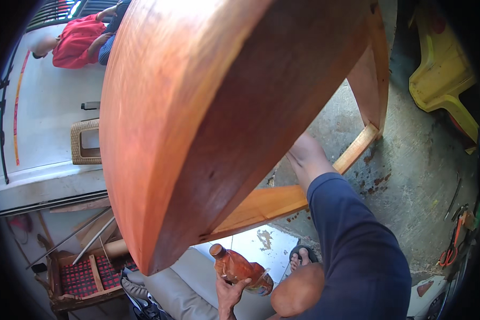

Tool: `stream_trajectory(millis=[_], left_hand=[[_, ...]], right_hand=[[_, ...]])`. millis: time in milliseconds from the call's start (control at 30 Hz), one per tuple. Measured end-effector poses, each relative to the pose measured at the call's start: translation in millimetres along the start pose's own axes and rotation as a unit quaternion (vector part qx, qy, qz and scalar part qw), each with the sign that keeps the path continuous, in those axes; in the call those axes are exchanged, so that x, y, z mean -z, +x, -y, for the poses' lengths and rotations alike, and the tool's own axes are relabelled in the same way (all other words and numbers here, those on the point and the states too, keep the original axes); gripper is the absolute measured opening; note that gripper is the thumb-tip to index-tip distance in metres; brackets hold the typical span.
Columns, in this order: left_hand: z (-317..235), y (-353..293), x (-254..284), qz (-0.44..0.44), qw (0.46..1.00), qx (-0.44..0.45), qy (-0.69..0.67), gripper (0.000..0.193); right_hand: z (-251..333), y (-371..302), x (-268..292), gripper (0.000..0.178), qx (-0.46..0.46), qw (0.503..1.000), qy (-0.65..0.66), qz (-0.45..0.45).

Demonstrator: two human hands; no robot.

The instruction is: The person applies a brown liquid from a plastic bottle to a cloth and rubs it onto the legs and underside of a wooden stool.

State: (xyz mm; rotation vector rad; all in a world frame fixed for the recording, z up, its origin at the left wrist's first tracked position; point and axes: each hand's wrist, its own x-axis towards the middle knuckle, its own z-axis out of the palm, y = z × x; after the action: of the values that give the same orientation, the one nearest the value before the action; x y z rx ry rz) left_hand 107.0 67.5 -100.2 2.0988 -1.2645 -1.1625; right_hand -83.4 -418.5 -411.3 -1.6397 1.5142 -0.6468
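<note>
A large wooden table (160, 106) with a rounded, reddish-brown varnished edge tilts across the middle of the view, its lighter legs and stretcher (261, 209) showing beneath. My left hand (230, 292) wraps round a plastic bottle (241, 268) of orange-brown liquid, below the table's lower tip. The bottle leans, and its cap is on. My right arm, in a dark blue sleeve, reaches up under the wood. Only the wrist and part of my right hand (307, 154) show; the fingers are hidden behind the table's edge.
A yellow plastic stool (437, 64) lies at the upper right. Orange-handled scissors (449, 255) rest on the grey floor (410, 176). An old wooden chair frame (98, 272) sits at lower left. A person in red (80, 42) sits at upper left near a woven-pattern stool (76, 141).
</note>
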Motion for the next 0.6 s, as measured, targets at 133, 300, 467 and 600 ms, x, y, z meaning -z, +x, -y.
stream_trajectory(millis=[133, 300, 467, 600], left_hand=[[3, 0, -5, 0.003, 1.000, -0.002, -0.014, 0.085], [0, 8, -5, 0.021, 1.000, 0.010, -0.001, 0.084], [-6, 2, -5, 0.008, 1.000, 0.000, -0.002, 0.081], [-3, 0, -7, 0.012, 0.999, -0.021, 0.024, 0.078]], right_hand=[[-2, 2, 2, 0.041, 0.034, 0.999, 0.017, -0.016], [-20, -7, 21, 0.039, 0.044, 0.995, 0.064, -0.060], [7, -21, 49, 0.041, -0.008, 0.997, 0.018, 0.080], [13, -39, 38, 0.040, -0.042, 0.997, 0.035, 0.051]])
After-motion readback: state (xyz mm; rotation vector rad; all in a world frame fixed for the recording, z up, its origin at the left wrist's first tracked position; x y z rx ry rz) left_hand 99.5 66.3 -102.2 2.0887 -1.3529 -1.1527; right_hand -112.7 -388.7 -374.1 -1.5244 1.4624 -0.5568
